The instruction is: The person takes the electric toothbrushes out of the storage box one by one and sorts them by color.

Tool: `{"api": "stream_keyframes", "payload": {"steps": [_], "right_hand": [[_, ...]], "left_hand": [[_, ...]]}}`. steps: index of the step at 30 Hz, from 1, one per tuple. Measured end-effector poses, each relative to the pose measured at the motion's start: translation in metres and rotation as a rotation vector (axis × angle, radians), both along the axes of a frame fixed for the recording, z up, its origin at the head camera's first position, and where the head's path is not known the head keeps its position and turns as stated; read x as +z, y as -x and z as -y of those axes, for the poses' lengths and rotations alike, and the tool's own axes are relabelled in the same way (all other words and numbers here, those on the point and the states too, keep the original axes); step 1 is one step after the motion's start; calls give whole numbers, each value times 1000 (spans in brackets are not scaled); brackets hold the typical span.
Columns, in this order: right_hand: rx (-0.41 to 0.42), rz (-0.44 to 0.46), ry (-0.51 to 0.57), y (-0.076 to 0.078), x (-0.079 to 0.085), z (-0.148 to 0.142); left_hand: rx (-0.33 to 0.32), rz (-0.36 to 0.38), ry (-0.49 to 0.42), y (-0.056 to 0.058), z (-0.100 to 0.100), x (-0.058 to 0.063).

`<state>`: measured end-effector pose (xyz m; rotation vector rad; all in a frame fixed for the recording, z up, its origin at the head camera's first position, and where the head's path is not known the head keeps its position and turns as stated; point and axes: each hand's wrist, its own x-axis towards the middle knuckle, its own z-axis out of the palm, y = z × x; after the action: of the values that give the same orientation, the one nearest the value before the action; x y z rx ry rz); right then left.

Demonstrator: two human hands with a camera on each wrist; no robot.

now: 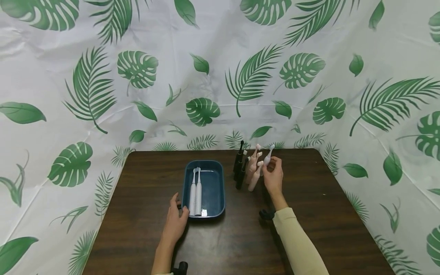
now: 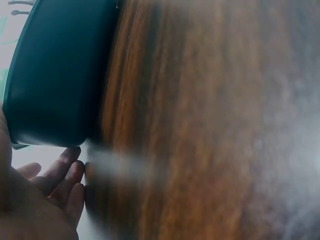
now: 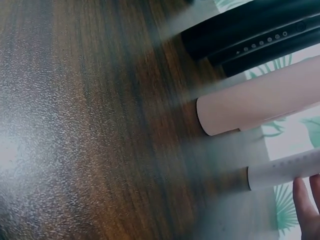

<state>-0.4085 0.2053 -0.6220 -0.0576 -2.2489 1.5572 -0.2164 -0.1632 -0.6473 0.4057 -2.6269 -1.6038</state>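
My right hand (image 1: 274, 178) pinches a white electric toothbrush (image 1: 268, 157) at the right end of a standing cluster. Its handle (image 3: 280, 171) is upright beside a pink toothbrush (image 3: 255, 102); whether its base touches the table I cannot tell. A blue tray (image 1: 213, 191) lies left of the cluster, with two white electric toothbrushes (image 1: 198, 194) side by side along its left wall. My left hand (image 1: 176, 221) is at the tray's near left corner, thumb by the rim, other fingers loosely extended beside the outer wall (image 2: 55, 75).
Black toothbrushes (image 1: 240, 172) stand at the cluster's left, with pink ones (image 1: 255, 177) between them and my right hand. Everything sits on a dark wood table (image 1: 144, 183). A white, leaf-printed cloth (image 1: 213, 76) hangs behind and around the table.
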Motion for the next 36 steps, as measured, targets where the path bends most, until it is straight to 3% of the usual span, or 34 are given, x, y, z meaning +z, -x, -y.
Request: {"api": "stream_keyframes", "payload": {"steps": [9,14,20,29,36], "right_hand": [[12,28,50,-3,0,-1],[-18,20,116,-13,5,-3],[-97,-41,187,-31,22,-6],[-136,-64,220,-51,48,11],[-149,-106,265,-82,66,24]], "left_hand": [[10,-3,9,2,0,0],[-6,-14,24,1,1,2],[-17,-43,51,-1,-1,4],[5,-47,173,-4,1,4],[-21,-77,282,-4,-3,8]]}}
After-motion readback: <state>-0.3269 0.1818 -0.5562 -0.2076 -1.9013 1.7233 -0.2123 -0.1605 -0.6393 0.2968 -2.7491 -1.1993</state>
